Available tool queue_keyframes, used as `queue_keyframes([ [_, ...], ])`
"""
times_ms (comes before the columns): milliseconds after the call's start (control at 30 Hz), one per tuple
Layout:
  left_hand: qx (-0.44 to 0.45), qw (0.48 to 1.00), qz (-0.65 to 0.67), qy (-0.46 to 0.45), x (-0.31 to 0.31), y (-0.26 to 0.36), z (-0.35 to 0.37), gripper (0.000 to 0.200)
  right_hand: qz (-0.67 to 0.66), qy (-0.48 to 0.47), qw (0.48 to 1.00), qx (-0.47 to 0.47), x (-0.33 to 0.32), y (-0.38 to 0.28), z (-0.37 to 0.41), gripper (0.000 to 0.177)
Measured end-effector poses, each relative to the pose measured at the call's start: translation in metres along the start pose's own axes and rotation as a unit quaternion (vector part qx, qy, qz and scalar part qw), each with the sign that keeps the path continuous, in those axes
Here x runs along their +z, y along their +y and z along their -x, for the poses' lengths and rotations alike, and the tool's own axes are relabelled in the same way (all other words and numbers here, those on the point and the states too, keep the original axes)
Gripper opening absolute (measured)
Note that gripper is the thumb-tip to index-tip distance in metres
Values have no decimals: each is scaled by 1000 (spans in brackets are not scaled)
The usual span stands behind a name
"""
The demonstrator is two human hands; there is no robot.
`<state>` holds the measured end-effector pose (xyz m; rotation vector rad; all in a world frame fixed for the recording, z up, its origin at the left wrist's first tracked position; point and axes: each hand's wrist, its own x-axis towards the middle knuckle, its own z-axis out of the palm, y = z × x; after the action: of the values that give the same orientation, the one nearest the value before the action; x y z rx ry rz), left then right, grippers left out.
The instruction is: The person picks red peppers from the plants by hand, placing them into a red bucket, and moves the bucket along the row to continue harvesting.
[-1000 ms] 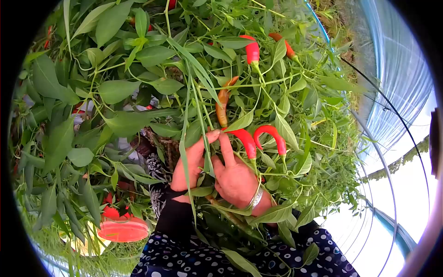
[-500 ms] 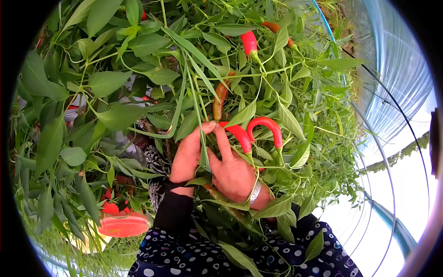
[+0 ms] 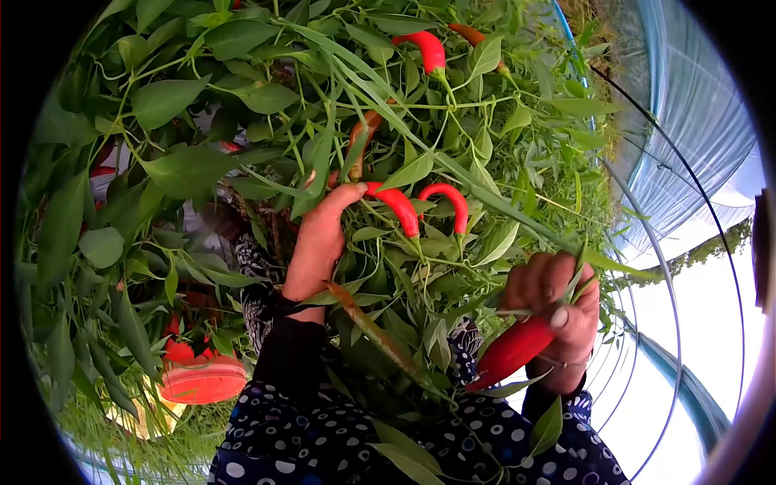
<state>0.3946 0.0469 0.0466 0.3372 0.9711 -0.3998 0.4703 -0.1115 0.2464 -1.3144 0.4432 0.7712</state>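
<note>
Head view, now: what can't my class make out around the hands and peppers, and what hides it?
All in the head view:
Left hand: most of its fingers, hidden by leaves and the hand itself.
Held red pepper: its upper end, covered by the right hand.
Red round object: whether it holds anything; small, partly screened by leaves.
Spotted garment: its lower part, cut off by the bottom edge.

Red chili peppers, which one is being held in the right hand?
The broad, straight red chili pepper at lower right, gripped by the right hand; the curved red chili peppers higher up hang among the leaves.
</note>
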Motion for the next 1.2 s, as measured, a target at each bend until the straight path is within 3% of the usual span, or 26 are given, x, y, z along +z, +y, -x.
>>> queue_keyframes([
  [33,1,1000,-1,0,2,-2,4,41,-63,61,995,37,-9,-8,-6,16],
  [100,31,999,-2,37,5,0,3,40,41,147,978,139,-40,3,-24,23],
  [167,26,999,0,26,7,5,2,39,226,122,951,173,-66,36,-44,33],
  [233,-2,1000,1,12,5,6,3,36,428,32,878,211,-78,66,-59,38],
  [300,-24,1000,2,11,-1,0,4,35,425,0,880,214,-77,79,-61,36],
  [367,40,999,-32,12,-11,-10,-3,30,241,-22,954,176,-83,94,-55,37],
  [500,50,998,-36,27,-17,-17,-5,30,173,51,971,155,-67,72,-28,46],
  [533,80,996,-40,27,-15,-20,-8,31,120,103,977,143,-56,61,-17,35],
  [567,82,996,-37,29,-14,-22,-7,31,2,-49,995,85,-78,65,-2,23],
  [600,92,994,-51,31,-12,-22,-7,31,-60,-3,993,102,-52,50,6,27],
  [633,101,992,-65,34,-11,-22,-6,30,-54,-47,989,129,-53,44,18,28],
  [667,101,992,-65,35,-11,-22,-6,30,-37,-109,990,87,-55,48,27,26],
  [700,66,996,-46,32,-11,-22,-4,36,-1,-95,991,92,-47,44,36,26],
  [767,30,999,-27,29,-6,-19,-1,42,-75,-187,972,121,-56,35,52,25],
  [833,101,991,-58,65,4,-15,4,32,-100,-110,985,84,-45,27,71,25],
  [867,99,991,-56,71,1,-18,3,32,-94,-90,987,93,-47,22,71,26],
  [900,75,995,-56,26,-5,-22,-2,34,-93,-2,989,114,-42,19,69,28],
  [1000,93,990,-107,-16,-11,-19,0,32,201,47,971,123,-18,13,7,30],
  [1033,28,993,-117,-20,-17,-18,0,35,272,44,953,122,-12,22,-15,29],
  [1067,175,975,-131,-44,-12,-16,0,37,341,27,929,139,-13,34,-33,29],
  [1100,142,977,-158,-32,-11,-6,10,38,413,17,898,149,-15,49,-49,29],
  [1133,195,966,-165,-29,-13,-9,7,40,407,-23,901,152,-9,65,-61,33],
  [1200,176,959,-221,-20,-19,-4,5,53,368,-68,912,167,-3,83,-76,48],
])
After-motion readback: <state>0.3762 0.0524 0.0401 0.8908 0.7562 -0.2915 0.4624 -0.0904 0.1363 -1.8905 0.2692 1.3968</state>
